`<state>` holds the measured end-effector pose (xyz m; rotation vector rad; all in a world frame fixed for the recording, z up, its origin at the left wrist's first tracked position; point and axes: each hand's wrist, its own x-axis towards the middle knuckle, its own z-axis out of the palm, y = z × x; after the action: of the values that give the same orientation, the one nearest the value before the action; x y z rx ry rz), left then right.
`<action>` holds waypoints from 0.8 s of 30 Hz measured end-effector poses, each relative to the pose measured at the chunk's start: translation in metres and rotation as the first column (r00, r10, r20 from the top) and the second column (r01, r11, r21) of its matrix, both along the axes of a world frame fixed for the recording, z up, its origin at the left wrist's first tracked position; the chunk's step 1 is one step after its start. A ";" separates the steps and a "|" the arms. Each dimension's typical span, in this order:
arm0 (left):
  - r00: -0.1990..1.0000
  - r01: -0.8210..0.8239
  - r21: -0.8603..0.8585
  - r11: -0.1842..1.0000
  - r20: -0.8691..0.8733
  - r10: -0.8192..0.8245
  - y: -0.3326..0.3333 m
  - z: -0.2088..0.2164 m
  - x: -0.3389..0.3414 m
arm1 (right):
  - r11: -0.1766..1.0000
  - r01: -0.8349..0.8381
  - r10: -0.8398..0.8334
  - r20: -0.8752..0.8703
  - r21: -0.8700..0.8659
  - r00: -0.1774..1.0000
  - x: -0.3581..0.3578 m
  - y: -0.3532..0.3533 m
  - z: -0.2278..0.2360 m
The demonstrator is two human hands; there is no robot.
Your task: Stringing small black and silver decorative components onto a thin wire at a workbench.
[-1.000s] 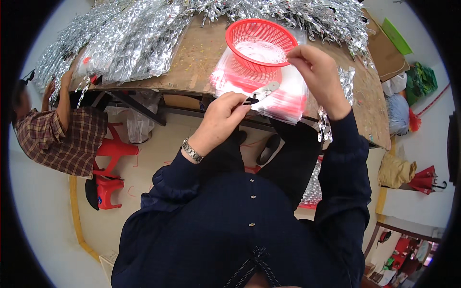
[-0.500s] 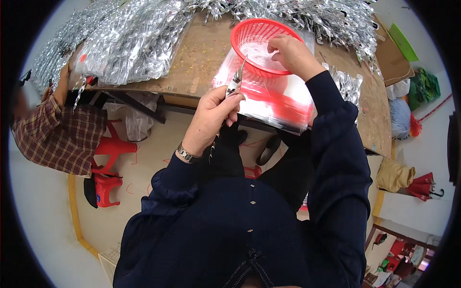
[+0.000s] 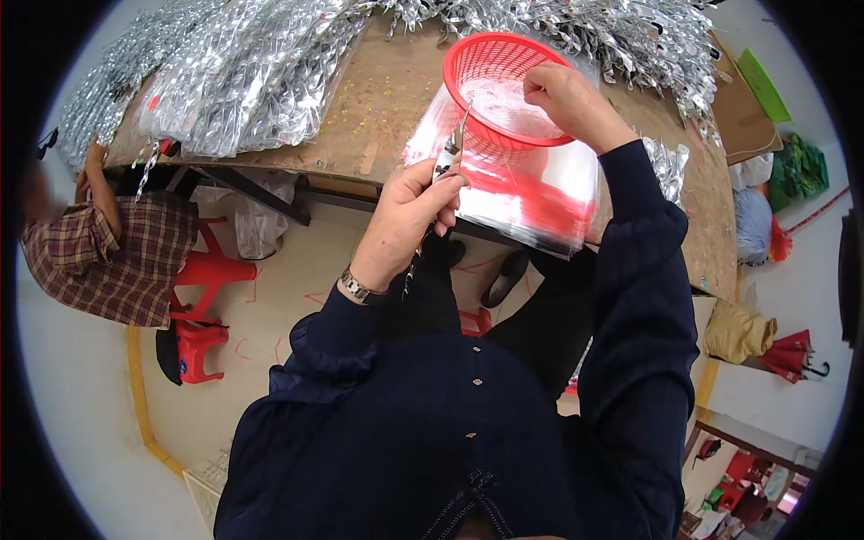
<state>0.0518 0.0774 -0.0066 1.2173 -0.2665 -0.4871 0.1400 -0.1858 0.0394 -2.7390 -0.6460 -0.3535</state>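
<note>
My left hand (image 3: 405,216) is closed around a shiny silver twisted strip (image 3: 454,148). Its thin pointed end sticks up past my fingertips, and a darker twisted tail hangs below the hand. Over the right side of a red plastic mesh basket (image 3: 486,137), my right hand (image 3: 576,106) has its fingers curled together; what they pinch, if anything, is too small to make out. Inside the basket lies a mass of fine whitish, thread-like material (image 3: 508,101). Beneath the basket is a stack of clear and red plastic sheets or bags (image 3: 526,202).
Silver twisted strips in clear plastic (image 3: 243,85) pile along the wooden table (image 3: 364,112), with more at the back (image 3: 621,45). At the left another person (image 3: 117,252) in a plaid shirt sits by red stools (image 3: 216,270). A cardboard box (image 3: 747,112) stands at the right.
The basket and the stack appear slightly farther right in the view. My right hand has shifted a little right along with them, fingers curled more closely. The left hand keeps its hold.
</note>
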 end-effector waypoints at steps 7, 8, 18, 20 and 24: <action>1.000 -0.024 -0.018 1.000 -0.005 0.023 -0.002 0.003 -0.002 | 0.996 0.065 -0.065 -0.009 0.058 0.998 -0.007 0.006 0.014; 1.000 -0.020 -0.019 1.000 -0.004 0.020 -0.002 0.003 -0.002 | 0.996 0.069 -0.068 -0.008 0.057 0.998 -0.005 0.005 0.012; 1.000 -0.019 -0.012 1.000 -0.014 0.019 -0.001 0.002 -0.004 | 0.989 0.042 -0.052 -0.070 -0.141 0.996 0.011 0.004 -0.015; 1.000 -0.025 -0.012 1.000 -0.012 0.025 -0.001 0.002 -0.004 | 0.992 0.045 -0.051 -0.049 -0.119 0.997 0.010 0.004 -0.010; 0.999 -0.052 -0.026 0.998 -0.012 0.052 -0.002 0.002 -0.002 | 0.998 0.048 -0.044 -0.090 0.042 0.995 -0.001 0.007 0.014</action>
<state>0.0499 0.0756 -0.0044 1.1927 -0.2305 -0.4442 0.1389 -0.1786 0.0538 -2.7136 -0.5463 -0.2517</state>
